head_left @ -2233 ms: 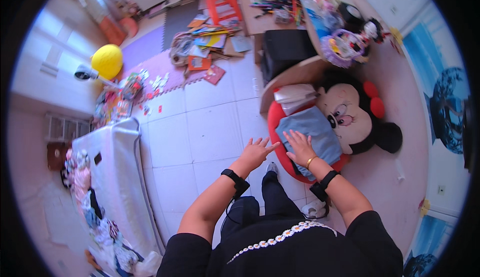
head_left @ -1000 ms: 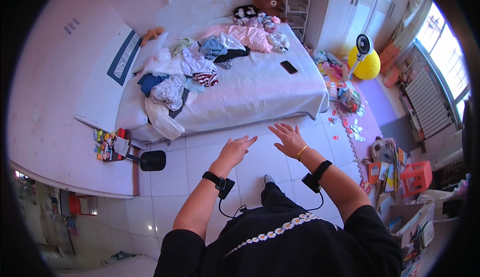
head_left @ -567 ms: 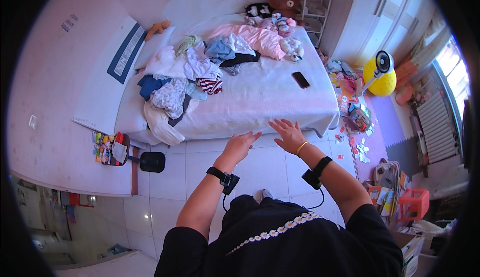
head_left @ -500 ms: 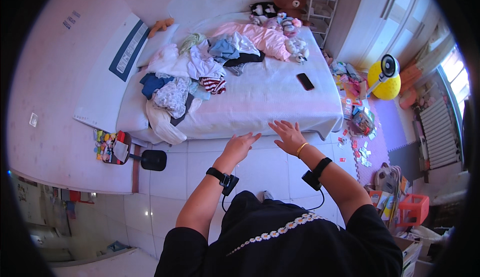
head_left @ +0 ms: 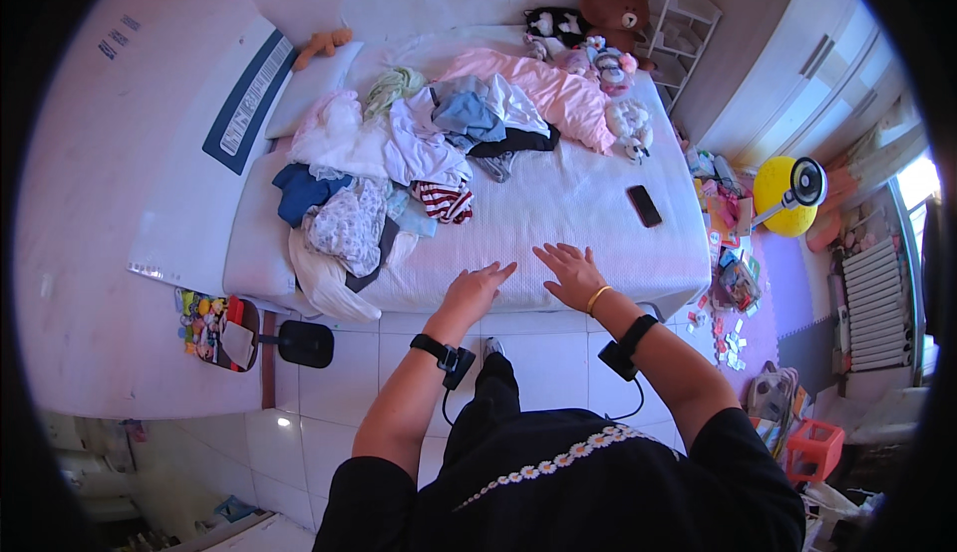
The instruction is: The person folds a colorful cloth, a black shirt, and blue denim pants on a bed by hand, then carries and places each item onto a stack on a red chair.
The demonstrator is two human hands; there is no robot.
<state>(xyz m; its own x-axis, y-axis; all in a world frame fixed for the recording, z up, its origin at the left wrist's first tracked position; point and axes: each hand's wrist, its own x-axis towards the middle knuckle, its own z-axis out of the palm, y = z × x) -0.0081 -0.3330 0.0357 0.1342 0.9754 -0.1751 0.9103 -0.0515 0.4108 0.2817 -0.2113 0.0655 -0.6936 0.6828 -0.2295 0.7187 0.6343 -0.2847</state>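
Note:
My left hand [head_left: 478, 290] and my right hand [head_left: 575, 278] are held out in front of me, fingers stretched, nothing in either. In the picture both lie over the near edge of a bed [head_left: 558, 238] with a white cover; I cannot tell whether they touch it. Left of my hands is a heap of clothes: a patterned white garment [head_left: 346, 225], a dark blue one [head_left: 302, 193], a red-and-white striped one [head_left: 445, 203], a light blue one [head_left: 467, 119] and several white ones. A black phone [head_left: 644, 206] lies flat on the bed, beyond my right hand.
A pink blanket [head_left: 533, 94] and plush toys, including a big brown bear [head_left: 616, 12], are at the bed's far end. Right of the bed are a white rack [head_left: 682, 39], a yellow ball [head_left: 783, 193] and scattered toys. A black stool [head_left: 304, 344] stands at left.
I have stepped closer to the bed, and one shoe now shows ahead of me. My hands, still stretched out, have come over the bed's near edge.

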